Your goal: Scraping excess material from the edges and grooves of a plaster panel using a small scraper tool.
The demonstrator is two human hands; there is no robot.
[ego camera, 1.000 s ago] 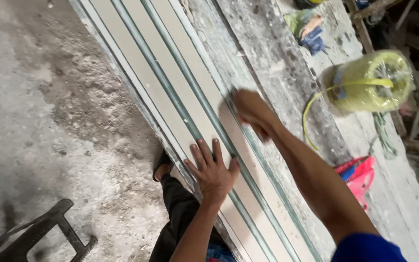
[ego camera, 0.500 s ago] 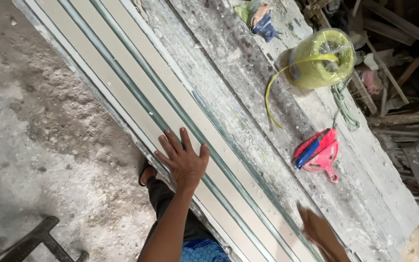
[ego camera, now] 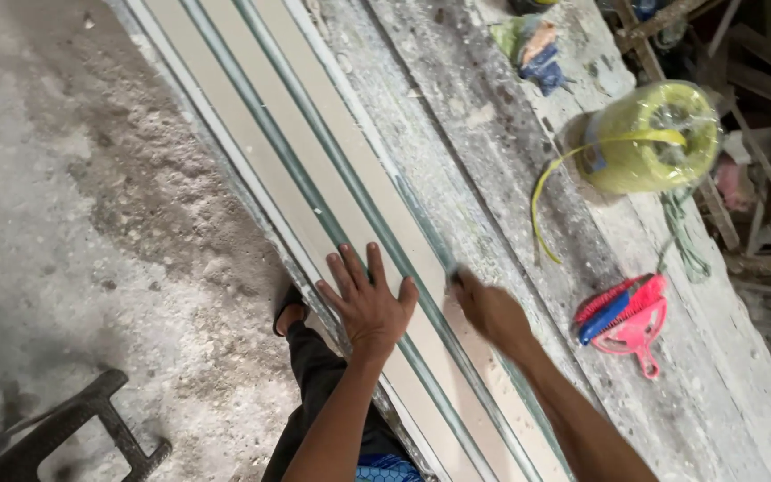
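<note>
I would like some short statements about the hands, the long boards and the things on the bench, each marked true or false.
1. The left hand lies flat, fingers spread, on the long beige boards. True.
2. The right hand holds the pink dustpan. False: the pink dustpan lies apart on the dusty bench; the right hand, blurred, is at the boards' edge.
3. A spool of yellow string sits on the bench beyond the dustpan. True.
4. A brush with blue on it lies in the dustpan. True, on the brush.
5. The boards lie on the concrete floor. False: they rest on the bench, above the concrete floor.
</note>
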